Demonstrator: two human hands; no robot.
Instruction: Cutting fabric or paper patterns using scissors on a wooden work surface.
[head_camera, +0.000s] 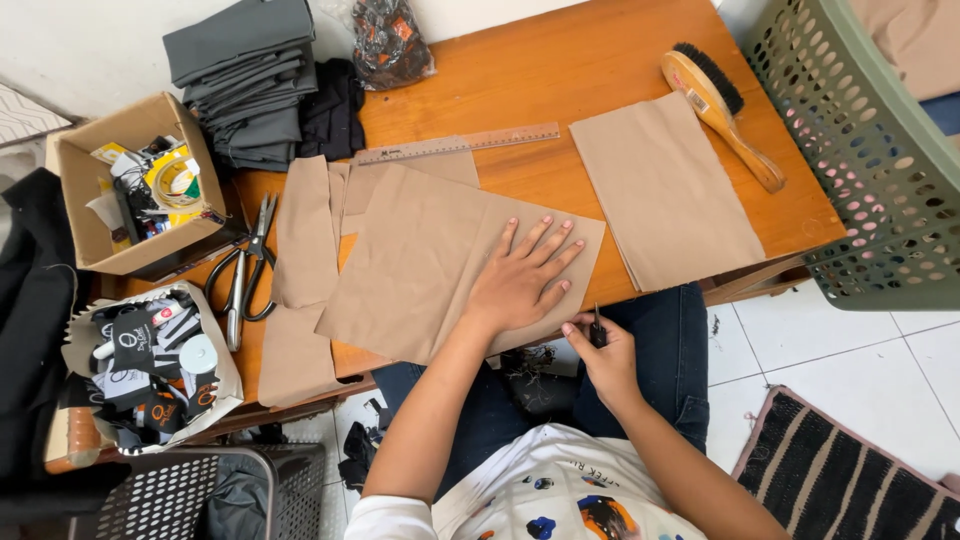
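Inspector: Left hand (520, 280)?
Clerk: Arm extended, palm flat, fingers spread, pressing the tan fabric piece (440, 265) on the wooden table (600, 70).
Inspector: Right hand (605, 355)?
Clerk: Drawn to the table edge, pinched shut round a small dark tool (597, 330).
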